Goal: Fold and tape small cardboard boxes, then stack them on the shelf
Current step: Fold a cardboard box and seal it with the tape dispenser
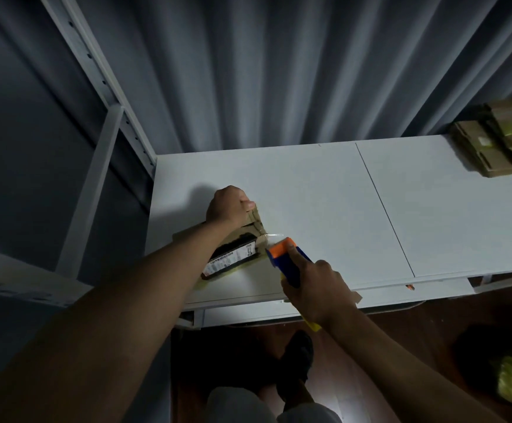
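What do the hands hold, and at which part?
Left hand grips the cardboard box at its far end; right hand grips the tape dispenser by its handle.

Bare forearms (no sleeves), grey shorts (236, 404), black shoe (299, 352)

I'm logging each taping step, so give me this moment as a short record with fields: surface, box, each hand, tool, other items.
surface: white shelf board
box: small cardboard box with a barcode label, lying near the front left edge
left hand: grips the box's far end
right hand: grips the tape dispenser
tool: blue and orange tape dispenser, clear tape running to the box
other items: stack of cardboard boxes at far right
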